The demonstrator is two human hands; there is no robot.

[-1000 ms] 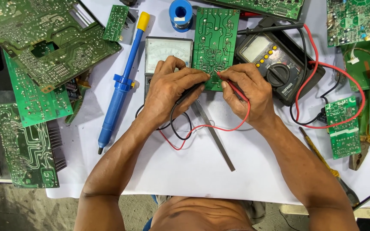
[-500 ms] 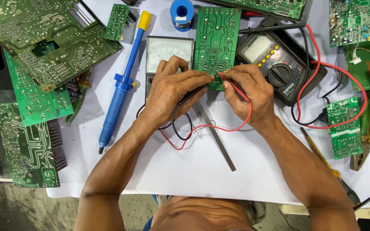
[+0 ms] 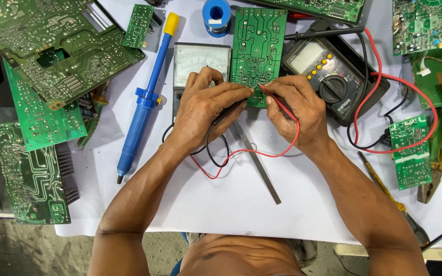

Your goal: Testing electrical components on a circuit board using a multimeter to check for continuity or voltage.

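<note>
The left hand [image 3: 205, 110] grips a black meter probe [image 3: 226, 113], fingers [image 3: 231, 92] clenched around its shaft, the tip hidden where the fingers meet the lower edge of the green rectangular circuit board [image 3: 258, 46]. The right hand [image 3: 295, 110] grips a red meter probe [image 3: 278, 102] in a pen-like hold, fingers closed on it, its tip pressed to the solder side of the same board near the bottom edge. The two hands sit close together, thumbs almost touching.

The board lies trace-side up at the centre rear of the white-covered bench [image 3: 241, 204], partly overlapping a grey analogue meter with a pale dial [image 3: 200, 59] on its left and just beside a black digital multimeter with yellow buttons and a rotary dial [image 3: 328, 76] on its right. A red lead wire [image 3: 262, 152] and a black lead wire [image 3: 212, 153] loop across the bench below the hands. A flat grey metal strip [image 3: 259, 166] lies diagonally under the wrists.

To the left lies a blue desoldering pump with a yellow cap [image 3: 147, 97]. A blue spool of solder [image 3: 216, 14] stands behind the board. Several further green circuit boards [image 3: 42, 51] are stacked at the left edge, and a small green board [image 3: 410, 151] lies at the right, beside a yellow-handled tool [image 3: 384, 189].
</note>
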